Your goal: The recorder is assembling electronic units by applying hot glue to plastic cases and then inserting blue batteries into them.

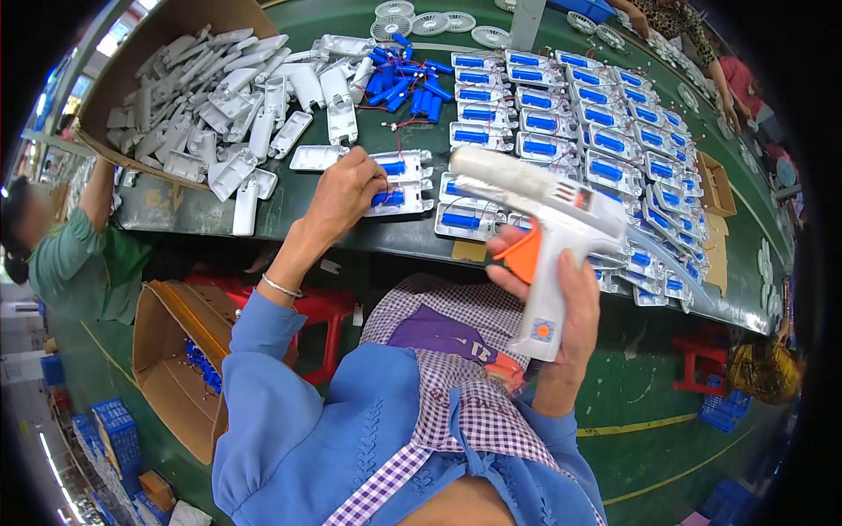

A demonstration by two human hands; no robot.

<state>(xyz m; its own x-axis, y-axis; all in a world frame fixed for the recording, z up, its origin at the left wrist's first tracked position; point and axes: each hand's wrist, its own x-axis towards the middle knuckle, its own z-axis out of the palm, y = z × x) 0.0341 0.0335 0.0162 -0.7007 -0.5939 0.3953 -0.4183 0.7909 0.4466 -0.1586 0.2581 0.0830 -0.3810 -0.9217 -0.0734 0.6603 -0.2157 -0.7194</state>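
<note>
My right hand (579, 302) is wrapped round the handle of a white hot glue gun (596, 215) with an orange trigger. The gun's nozzle end points left, over the bench, and a glue stick trails from its back. My left hand (340, 195) has its fingers bent together at a blue battery cell (387, 199), which lies in a white plastic casing half (412, 198). Just beyond it is another casing with a blue cell (395, 167). Left of these, an unfilled white casing half (316, 158) touches the bench near my left wrist.
A carton (105, 114) heaped with white casings stands at left. Loose blue cells (408, 83) pile up at the back; rows of filled casings (541, 123) cover the right side. Below the bench are a red stool (329, 320) and another carton (175, 386). Other people work nearby.
</note>
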